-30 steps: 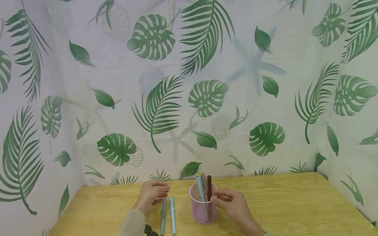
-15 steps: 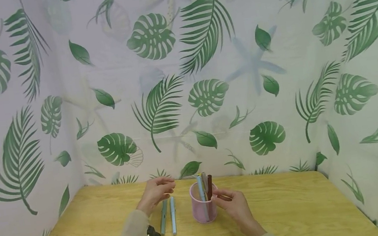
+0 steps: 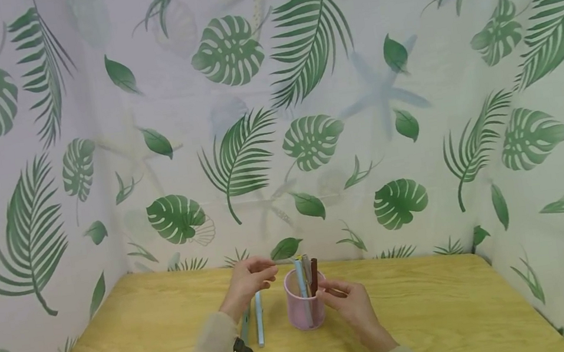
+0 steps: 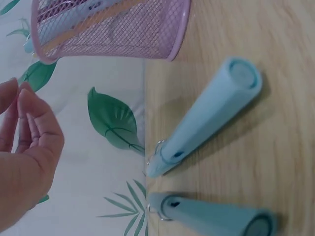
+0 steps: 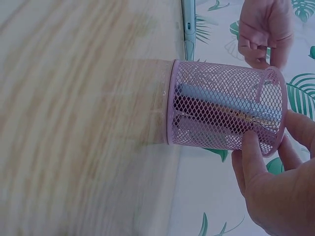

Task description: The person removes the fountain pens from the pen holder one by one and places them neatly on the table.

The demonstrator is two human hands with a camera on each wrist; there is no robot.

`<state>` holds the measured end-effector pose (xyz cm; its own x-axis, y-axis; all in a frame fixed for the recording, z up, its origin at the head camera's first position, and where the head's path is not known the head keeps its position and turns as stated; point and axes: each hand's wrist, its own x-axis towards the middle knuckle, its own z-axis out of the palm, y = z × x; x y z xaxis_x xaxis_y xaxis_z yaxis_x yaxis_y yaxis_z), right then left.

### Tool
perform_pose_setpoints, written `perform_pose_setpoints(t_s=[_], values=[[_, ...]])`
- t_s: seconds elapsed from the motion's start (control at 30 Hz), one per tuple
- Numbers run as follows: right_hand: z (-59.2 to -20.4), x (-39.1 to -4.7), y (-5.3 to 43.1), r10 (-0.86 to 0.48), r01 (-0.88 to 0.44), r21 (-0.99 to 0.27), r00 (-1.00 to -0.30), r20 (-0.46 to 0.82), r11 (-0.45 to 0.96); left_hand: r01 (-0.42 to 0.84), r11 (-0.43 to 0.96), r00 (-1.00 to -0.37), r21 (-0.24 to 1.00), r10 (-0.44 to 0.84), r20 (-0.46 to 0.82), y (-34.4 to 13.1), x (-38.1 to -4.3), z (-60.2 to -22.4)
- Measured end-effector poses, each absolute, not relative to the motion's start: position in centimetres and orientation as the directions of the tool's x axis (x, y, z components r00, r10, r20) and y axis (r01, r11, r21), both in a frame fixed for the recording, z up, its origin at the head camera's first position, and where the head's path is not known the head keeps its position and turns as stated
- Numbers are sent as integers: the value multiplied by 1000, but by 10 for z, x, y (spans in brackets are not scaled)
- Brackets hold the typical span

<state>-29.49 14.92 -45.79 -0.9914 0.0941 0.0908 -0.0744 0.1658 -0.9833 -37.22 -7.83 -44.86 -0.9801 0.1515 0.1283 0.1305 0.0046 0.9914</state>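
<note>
Fingers (image 5: pixel 252 156) of right hand (image 3: pixel 351 305) on pink mesh cup (image 3: pixel 305 308) rim

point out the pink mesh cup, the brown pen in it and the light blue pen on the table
pink mesh cup (image 3: pixel 300 311), head view, front wall
brown pen (image 3: pixel 314 273), head view, upper end above the rim
light blue pen (image 3: pixel 259 319), head view, mid barrel

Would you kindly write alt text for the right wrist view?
A right hand holds the rim of a pink mesh pen cup standing on a wooden table, pens inside. The left hand hovers behind it.
</note>
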Motion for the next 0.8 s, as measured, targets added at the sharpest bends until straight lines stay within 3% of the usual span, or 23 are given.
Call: perform_pose_setpoints(t_s=[0.5,0.8], values=[[-459,-296,148,91,-84,-984,-991,99,158,324,0,-936,946,146,321,-54,-370,-449],[-461,-297,150,68,-78,-985,-994,90,153,264,44,-955,964,156,254,-44,-374,-451]])
